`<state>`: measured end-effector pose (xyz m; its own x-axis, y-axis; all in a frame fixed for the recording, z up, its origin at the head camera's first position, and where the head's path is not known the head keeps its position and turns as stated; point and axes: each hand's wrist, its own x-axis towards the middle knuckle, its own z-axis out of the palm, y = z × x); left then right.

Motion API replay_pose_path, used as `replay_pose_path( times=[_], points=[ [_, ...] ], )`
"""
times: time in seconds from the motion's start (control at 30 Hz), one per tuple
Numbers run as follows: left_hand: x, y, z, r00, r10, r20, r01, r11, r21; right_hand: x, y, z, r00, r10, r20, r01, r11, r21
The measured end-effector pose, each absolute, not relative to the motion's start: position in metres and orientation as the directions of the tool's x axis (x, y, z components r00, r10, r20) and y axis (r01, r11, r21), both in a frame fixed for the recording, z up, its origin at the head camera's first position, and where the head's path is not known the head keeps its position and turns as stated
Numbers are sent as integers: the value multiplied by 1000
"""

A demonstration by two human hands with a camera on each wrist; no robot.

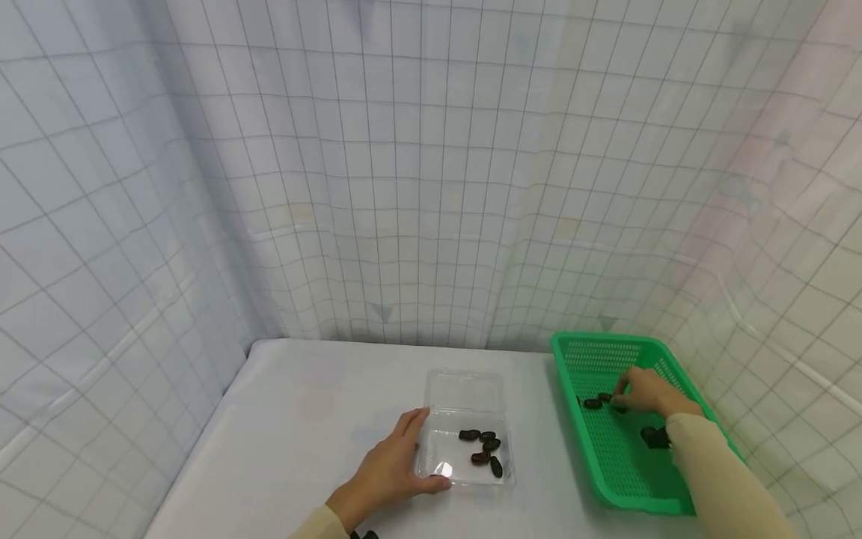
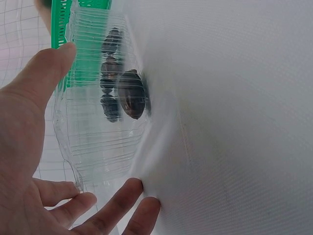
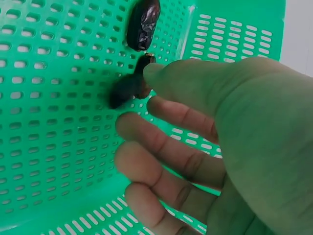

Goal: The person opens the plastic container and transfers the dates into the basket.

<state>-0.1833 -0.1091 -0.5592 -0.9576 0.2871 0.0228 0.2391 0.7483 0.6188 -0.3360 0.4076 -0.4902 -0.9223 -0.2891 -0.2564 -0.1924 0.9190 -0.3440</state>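
A clear plastic clamshell box (image 1: 444,449) stands on the white table with its lid laid back. Several dark wrinkled dates (image 1: 491,445) lie in its right half. My left hand (image 1: 393,464) holds the box by its left side, thumb (image 2: 66,54) at the front rim and fingers toward the back corner. Over to the right, my right hand (image 1: 643,393) reaches down into a green plastic basket (image 1: 622,479). Its thumb and fingertips pinch a dark date (image 2: 132,95) (image 3: 124,90), which looks blurred. Another date (image 3: 144,24) lies close by on the basket's perforated floor.
A white cloth covers the table (image 1: 283,419). White grid-patterned curtains (image 1: 417,187) hang behind and on both sides. The basket's raised green rim (image 1: 582,442) stands between the box and my right hand.
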Motion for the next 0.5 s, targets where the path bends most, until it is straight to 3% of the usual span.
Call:
replay_pose_path(
  times=[0.5],
  points=[
    [-183, -108, -553, -957, 288, 22, 239, 748, 619, -331, 386, -475, -939, -316, -132, -266, 916, -302]
  ],
)
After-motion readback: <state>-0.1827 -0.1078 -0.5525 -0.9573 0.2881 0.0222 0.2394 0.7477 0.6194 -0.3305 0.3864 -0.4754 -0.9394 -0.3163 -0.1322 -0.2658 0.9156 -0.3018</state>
